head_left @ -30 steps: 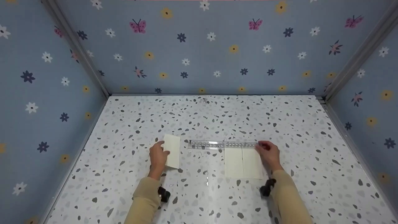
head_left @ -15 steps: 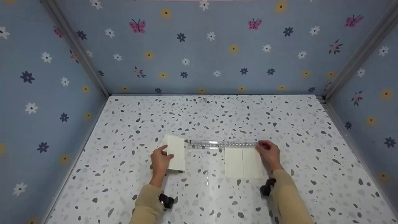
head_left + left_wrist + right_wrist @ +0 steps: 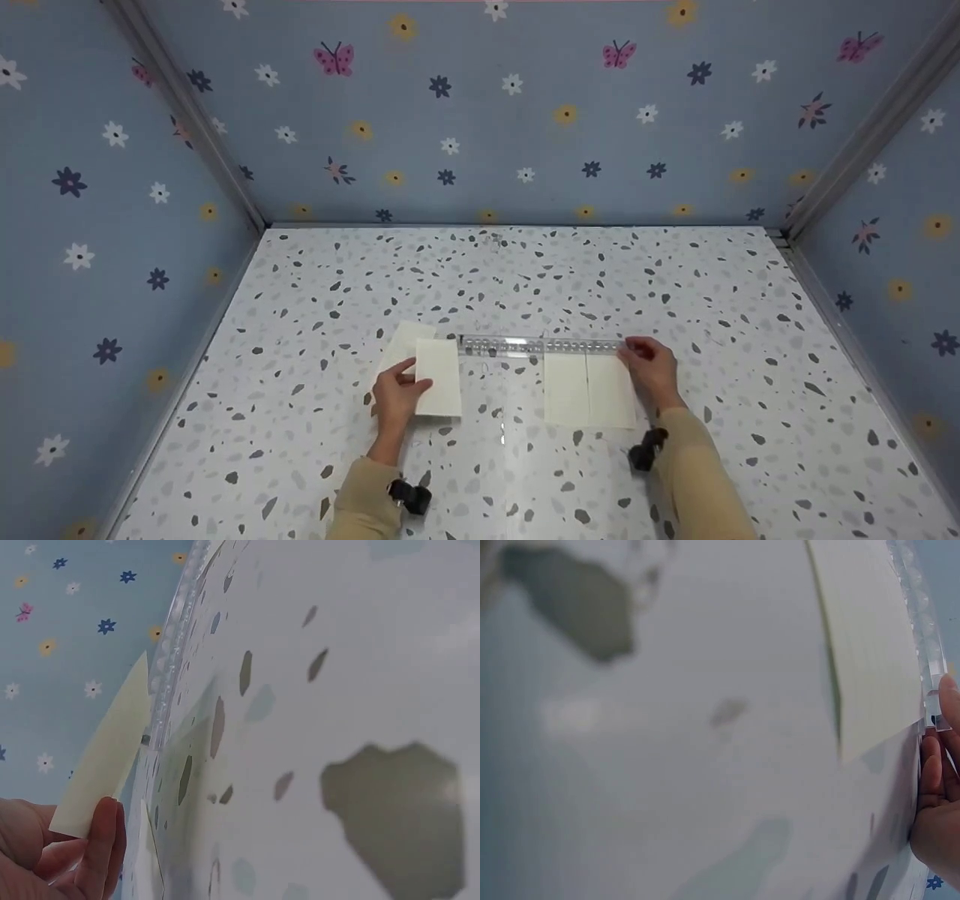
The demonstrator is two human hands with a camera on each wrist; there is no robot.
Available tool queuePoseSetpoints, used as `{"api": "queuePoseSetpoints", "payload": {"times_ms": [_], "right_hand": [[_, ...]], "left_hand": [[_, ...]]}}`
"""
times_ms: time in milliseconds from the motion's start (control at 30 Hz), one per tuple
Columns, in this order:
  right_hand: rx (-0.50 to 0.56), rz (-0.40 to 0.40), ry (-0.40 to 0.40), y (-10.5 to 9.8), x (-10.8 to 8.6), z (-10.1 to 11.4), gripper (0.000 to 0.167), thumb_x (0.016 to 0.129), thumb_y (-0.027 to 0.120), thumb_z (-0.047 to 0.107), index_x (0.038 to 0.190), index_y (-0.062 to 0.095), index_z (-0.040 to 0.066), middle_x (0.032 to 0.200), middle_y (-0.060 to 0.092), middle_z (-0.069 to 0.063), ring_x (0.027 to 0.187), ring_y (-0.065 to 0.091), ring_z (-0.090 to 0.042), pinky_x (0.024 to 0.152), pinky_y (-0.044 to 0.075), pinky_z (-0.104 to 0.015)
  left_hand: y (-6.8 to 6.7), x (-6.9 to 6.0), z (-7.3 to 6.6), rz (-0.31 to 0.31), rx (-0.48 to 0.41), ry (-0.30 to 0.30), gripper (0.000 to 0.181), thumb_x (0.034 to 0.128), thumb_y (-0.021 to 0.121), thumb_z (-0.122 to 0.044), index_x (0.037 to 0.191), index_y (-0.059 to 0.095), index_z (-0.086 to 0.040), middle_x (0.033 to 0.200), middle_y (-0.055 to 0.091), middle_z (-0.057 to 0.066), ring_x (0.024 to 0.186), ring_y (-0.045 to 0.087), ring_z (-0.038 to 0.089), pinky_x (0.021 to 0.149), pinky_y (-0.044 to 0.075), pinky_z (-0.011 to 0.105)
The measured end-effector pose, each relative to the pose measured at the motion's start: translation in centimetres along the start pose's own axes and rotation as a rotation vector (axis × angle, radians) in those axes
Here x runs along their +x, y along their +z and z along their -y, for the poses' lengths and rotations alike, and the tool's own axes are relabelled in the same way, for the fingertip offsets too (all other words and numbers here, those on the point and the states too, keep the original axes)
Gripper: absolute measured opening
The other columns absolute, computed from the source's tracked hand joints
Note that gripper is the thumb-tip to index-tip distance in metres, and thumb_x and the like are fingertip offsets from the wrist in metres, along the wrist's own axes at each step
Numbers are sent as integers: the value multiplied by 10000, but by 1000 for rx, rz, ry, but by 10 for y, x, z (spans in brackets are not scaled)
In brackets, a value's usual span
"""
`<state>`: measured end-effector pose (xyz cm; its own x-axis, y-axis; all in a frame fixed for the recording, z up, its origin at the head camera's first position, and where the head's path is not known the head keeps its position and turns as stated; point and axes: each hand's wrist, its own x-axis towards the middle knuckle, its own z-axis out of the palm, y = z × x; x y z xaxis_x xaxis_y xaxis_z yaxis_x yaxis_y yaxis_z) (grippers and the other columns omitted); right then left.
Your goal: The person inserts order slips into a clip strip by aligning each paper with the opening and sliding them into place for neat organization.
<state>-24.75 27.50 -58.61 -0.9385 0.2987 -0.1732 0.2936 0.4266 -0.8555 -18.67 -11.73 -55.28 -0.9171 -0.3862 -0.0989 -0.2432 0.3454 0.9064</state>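
Between thumb and fingers my left hand (image 3: 397,396) pinches a narrow cream paper sheet (image 3: 439,379), raised and tilted off the table in the left wrist view (image 3: 109,750). Another cream sheet (image 3: 411,337) lies partly behind it on the table. My right hand (image 3: 655,375) pinches the right end of a long clear plastic binding strip (image 3: 502,346), whose row of rounded bumps shows in the right wrist view (image 3: 922,607). Two cream sheets (image 3: 566,390) lie side by side against the strip's right half, their top edges at it.
The table (image 3: 510,285) is white with grey speckles. Blue flowered walls (image 3: 517,112) stand at the back and both sides. Black wrist cameras (image 3: 411,496) sit on both sleeves.
My left hand has moved right and slightly toward me with its sheet, separating it from the sheet behind, and now holds it near the strip's left end. My right hand stays in place.
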Motion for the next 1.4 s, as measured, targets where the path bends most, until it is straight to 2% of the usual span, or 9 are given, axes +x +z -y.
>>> {"api": "queuePoseSetpoints", "payload": {"times_ms": [233, 467, 767, 967, 1067, 1167, 1233, 1300, 1400], "right_hand": [[-16, 4, 9, 1, -1, -1, 335, 844, 598, 259, 1140, 548, 112, 1076, 528, -61, 930, 485, -193, 782, 411, -307], [-10, -18, -79, 0, -4, 0, 314, 838, 607, 199, 1113, 568, 54, 1037, 558, -105, 896, 495, -203, 763, 402, -306], [-6, 1, 6, 0, -2, 1, 338, 840, 602, 223, 1149, 544, 98, 1087, 531, -72, 945, 476, -201, 803, 396, -316], [13, 7, 15, 0, -1, 2, 341, 839, 601, 221, 1153, 540, 105, 1093, 524, -67, 953, 472, -204, 810, 391, -317], [20, 6, 26, -1, -1, 3, 336, 837, 602, 229, 1147, 541, 116, 1083, 522, -57, 950, 469, -199, 805, 393, -313], [22, 8, 29, -1, -2, 2, 340, 836, 602, 243, 1147, 540, 119, 1083, 520, -54, 951, 468, -197, 802, 395, -315], [19, 7, 24, -1, -2, 2, 342, 837, 602, 246, 1148, 541, 118, 1083, 521, -58, 951, 469, -197, 800, 396, -319], [9, 3, 0, -1, -2, 2, 347, 840, 602, 241, 1148, 544, 92, 1086, 529, -85, 953, 476, -209, 801, 399, -328], [-9, -4, -18, -1, -2, 2, 333, 841, 602, 239, 1130, 554, 82, 1080, 537, -94, 951, 484, -210, 806, 403, -327]], "left_hand": [[3, -8, 4, -5, -83, 10, 437, 688, 716, 23, 1104, 585, 57, 798, 636, 175, 711, 618, 240, 603, 471, 299], [4, -14, 10, -8, -107, 35, 444, 671, 726, 29, 1086, 581, 86, 786, 635, 193, 710, 625, 269, 605, 479, 317], [11, -20, 13, 40, -120, 9, 445, 661, 726, 35, 1080, 585, 88, 748, 629, 155, 686, 615, 236, 602, 480, 301], [18, -21, 12, 77, -115, -15, 447, 663, 728, 24, 1086, 590, 70, 737, 625, 126, 665, 606, 203, 577, 469, 269], [22, -21, 11, 92, -115, -15, 449, 661, 730, 22, 1086, 592, 66, 734, 623, 118, 665, 602, 203, 641, 471, 333], [26, -22, 10, 92, -100, -12, 440, 655, 735, 20, 1074, 605, 50, 736, 630, 111, 675, 598, 204, 808, 378, 444], [29, -22, 9, 95, -90, -4, 438, 653, 734, 23, 1071, 607, 49, 739, 635, 112, 671, 600, 204, 809, 371, 470], [31, -22, 8, 100, -85, -3, 433, 655, 735, 18, 1068, 609, 49, 739, 634, 112, 663, 598, 196, 784, 404, 427], [36, -21, 7, 119, -91, -10, 433, 665, 732, 11, 1076, 602, 54, 747, 632, 111, 648, 593, 182, 600, 476, 321]]}}
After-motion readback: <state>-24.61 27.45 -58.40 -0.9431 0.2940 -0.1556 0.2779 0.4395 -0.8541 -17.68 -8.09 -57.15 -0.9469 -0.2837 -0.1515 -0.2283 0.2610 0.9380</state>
